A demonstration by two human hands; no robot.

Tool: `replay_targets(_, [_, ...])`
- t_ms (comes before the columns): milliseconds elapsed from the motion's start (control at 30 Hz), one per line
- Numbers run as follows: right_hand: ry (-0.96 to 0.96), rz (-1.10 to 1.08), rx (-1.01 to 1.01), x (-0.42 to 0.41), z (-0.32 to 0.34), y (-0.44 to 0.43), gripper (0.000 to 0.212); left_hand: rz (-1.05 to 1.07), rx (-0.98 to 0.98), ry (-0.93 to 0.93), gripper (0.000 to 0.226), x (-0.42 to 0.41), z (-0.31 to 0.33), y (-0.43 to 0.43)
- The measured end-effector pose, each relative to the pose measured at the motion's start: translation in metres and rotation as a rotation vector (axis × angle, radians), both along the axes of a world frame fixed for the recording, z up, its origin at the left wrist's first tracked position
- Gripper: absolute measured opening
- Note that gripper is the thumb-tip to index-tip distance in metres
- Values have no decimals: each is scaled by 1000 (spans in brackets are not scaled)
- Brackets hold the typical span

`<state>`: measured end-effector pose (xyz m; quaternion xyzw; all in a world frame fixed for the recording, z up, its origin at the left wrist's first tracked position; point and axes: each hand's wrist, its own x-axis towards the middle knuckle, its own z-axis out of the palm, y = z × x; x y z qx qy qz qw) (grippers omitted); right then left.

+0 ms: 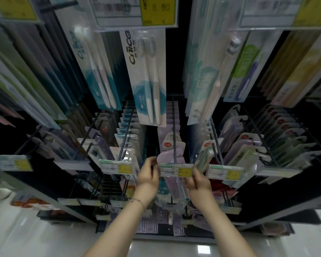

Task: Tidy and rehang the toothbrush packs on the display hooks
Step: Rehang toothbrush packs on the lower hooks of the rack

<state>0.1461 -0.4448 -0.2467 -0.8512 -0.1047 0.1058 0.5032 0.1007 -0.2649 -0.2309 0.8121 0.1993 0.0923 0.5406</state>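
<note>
1. Pale lilac toothbrush pack [171, 160] in clear plastic blister packaging, front-most on the long dark metal display hook [173, 127] at the middle of the rack, tilted and partly hidden behind a price label.
2. Left hand [149, 173] raised at the left edge of that pack, fingers curled and pinched on its upper left corner; thin bracelet [137, 201] around the wrist.
3. Right hand [197, 179] just below and right of the white-and-yellow price label holder [176, 170] at the hook's tip, fingers closed around the lower right part of the same pack, thumb up against the label.
4. More lilac and white packs with red round marks [168, 144] strung in a row farther back on the same hook.
5. Teal-topped packs [125, 127] in a row on the neighbouring hook to the left, with their own yellow-tagged label [117, 166] in front.
6. White and green packs [205, 154] on the hook just to the right, one with large digits printed on its side.
7. Tall white-and-teal twin-brush cards [146, 76] hanging from the upper row, above a large yellow price tag [157, 11] near the top edge.
8. Further hooks of packs below the hands, blurred and too dim to make out.
9. Glossy white floor [26, 234] at the bottom of the view.
</note>
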Motion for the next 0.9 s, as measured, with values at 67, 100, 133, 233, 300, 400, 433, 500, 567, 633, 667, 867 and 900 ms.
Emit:
replay_targets(67, [-18, 9, -13, 0, 2, -2, 14, -31, -22, -23, 34, 9, 3, 5])
replay_targets(100, [-24, 19, -17, 1, 3, -3, 15, -59, -40, -34, 36, 12, 5, 6])
replay_targets(133, [-27, 30, -21, 1, 3, -5, 15, -86, -68, -46, 35, 15, 7, 7])
replay_targets(233, [-25, 45, -6, 1, 7, -8, 20, -95, -122, -68, 27, 23, 12, 7])
replay_targets(300, [-31, 46, 8, -1, 9, -9, 31, -79, -129, -86, 20, 28, 10, 7])
replay_targets(400, [-37, 55, -12, 0, 9, -9, 21, -60, -110, -105, 17, 28, 8, 7])
replay_targets(433, [-36, 59, -14, 0, 9, -9, 15, -52, -102, -116, 18, 28, 6, 7])
replay_targets(500, [-33, 73, -7, -1, 9, -8, 14, -52, -97, -134, 17, 28, 5, 7])
replay_targets(567, [-47, 81, 0, -2, 9, -8, 15, -53, -102, -128, 15, 29, 3, 8])
replay_targets(633, [-54, 92, 4, -3, 10, -9, 11, -57, -105, -113, 15, 30, 3, 9])
replay_targets(667, [-54, 99, 6, -3, 10, -9, 12, -63, -104, -110, 16, 30, 3, 10])
replay_targets(867, [-58, 124, 18, -8, 14, -12, 14, -46, -85, -114, 37, 21, 4, 10])
replay_targets(900, [-59, 117, 25, -9, 15, -12, 14, -44, -70, -106, 37, 18, 5, 9])
